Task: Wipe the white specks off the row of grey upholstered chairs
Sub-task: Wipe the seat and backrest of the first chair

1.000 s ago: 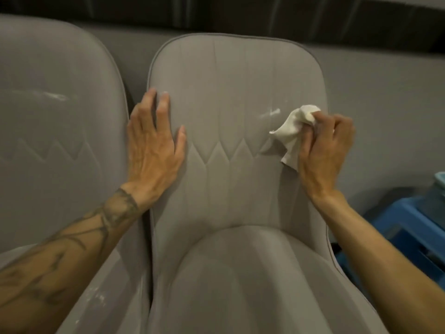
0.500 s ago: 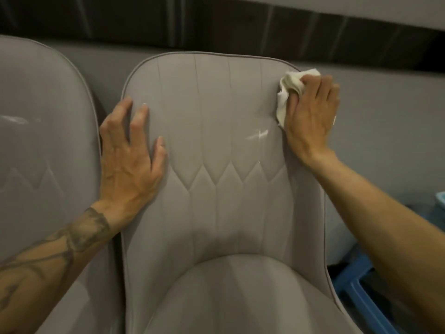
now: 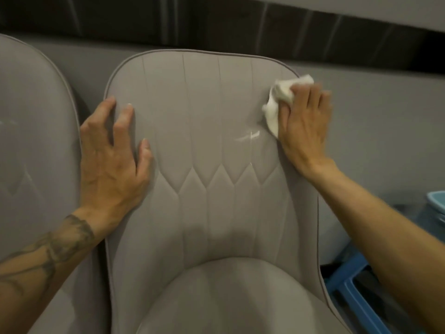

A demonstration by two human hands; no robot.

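At the far left stands a grey upholstered chair with a rounded back, only partly in view and just beside its neighbour. The tattooed left arm reaches in from the near left. Its left hand lies flat with fingers spread and straight on the left edge of the middle grey upholstered chair, holding nothing.

This chair faces the camera. Its backrest is upright with the long axis running from the near seat cushion up to the far rounded top, which is edged in piping. Vertical stitched channels run down the backrest and end in a row of diamond points at mid-height. On the right part of the backrest lies a thin white smear, stretched left to right and rising slightly to the right.

Just above and right of the smear is a crumpled white cloth, pressed against the backrest near its upper right corner. The right hand has its fingers curled over the cloth and grasps it.

Behind the chairs runs a plain grey wall with a dark band above it. At the near right stands a blue plastic stool, and a pale blue tub shows at the right edge.
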